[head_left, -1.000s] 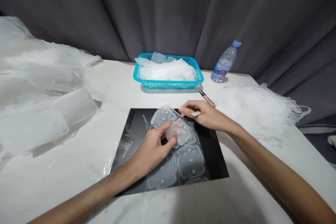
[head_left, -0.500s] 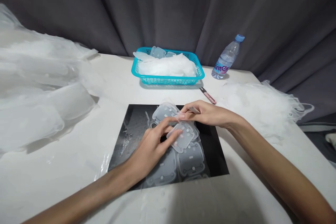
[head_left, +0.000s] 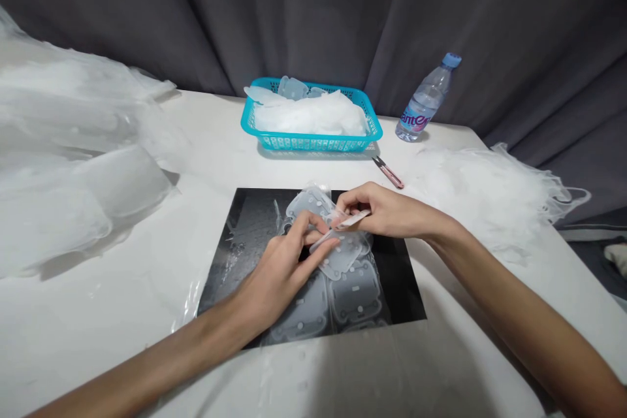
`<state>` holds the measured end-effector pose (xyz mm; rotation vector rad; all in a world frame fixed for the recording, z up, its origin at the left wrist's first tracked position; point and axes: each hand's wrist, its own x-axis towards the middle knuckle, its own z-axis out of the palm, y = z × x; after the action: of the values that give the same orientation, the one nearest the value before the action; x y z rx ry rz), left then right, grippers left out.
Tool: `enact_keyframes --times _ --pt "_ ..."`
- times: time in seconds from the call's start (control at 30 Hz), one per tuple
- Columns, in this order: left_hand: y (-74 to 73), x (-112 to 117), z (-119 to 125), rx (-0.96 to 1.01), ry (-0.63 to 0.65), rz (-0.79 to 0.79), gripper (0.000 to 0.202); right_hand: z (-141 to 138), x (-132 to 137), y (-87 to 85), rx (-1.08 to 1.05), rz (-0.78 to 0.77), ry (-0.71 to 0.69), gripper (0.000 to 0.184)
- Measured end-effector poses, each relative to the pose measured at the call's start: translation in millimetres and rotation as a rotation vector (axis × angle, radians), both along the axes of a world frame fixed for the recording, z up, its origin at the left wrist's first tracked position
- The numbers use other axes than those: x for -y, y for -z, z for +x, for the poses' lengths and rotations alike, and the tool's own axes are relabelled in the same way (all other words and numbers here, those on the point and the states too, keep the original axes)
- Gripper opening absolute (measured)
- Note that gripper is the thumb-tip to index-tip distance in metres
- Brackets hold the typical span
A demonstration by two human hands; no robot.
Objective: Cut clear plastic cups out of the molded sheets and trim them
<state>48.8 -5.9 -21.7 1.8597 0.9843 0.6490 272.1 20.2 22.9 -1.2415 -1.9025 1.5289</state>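
Observation:
On a black mat lies a clear plastic sheet moulded with several rounded rectangular pieces. My left hand rests on the sheet, its fingers pinching one translucent piece near the sheet's upper part. My right hand is closed on a small thin blade-like tool, its tip touching the same piece beside my left fingertips.
A turquoise basket full of white plastic stands behind the mat. Small pink snips lie beside it, with a water bottle further right. Heaps of clear plastic sheeting fill the table's left and right. Dark curtains hang behind.
My right hand has drawn in toward my left fingers and brought the small tool onto the piece. My left hand's fingers have shifted from gripping the piece's edge to pinching it.

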Motion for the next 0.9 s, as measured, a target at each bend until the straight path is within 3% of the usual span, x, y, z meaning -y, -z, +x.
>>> enact_keyframes --times 0.37,0.6,0.73,0.9 --pt "0.5 3 -1 0.135 -0.057 0.014 0.009 5 4 -15.0 0.026 0.085 -0.023 0.011" --pt "0.3 4 -2 0.104 -0.05 0.069 0.008 7 8 -26.4 0.062 0.078 -0.05 0.011" --pt "5.2 5 -8 0.118 0.043 0.06 0.016 4 9 -16.2 0.142 0.085 -0.044 0.007" --pt "13.6 8 -16 0.223 0.212 0.062 0.032 4 7 9.9 0.399 0.254 0.167 0.008"
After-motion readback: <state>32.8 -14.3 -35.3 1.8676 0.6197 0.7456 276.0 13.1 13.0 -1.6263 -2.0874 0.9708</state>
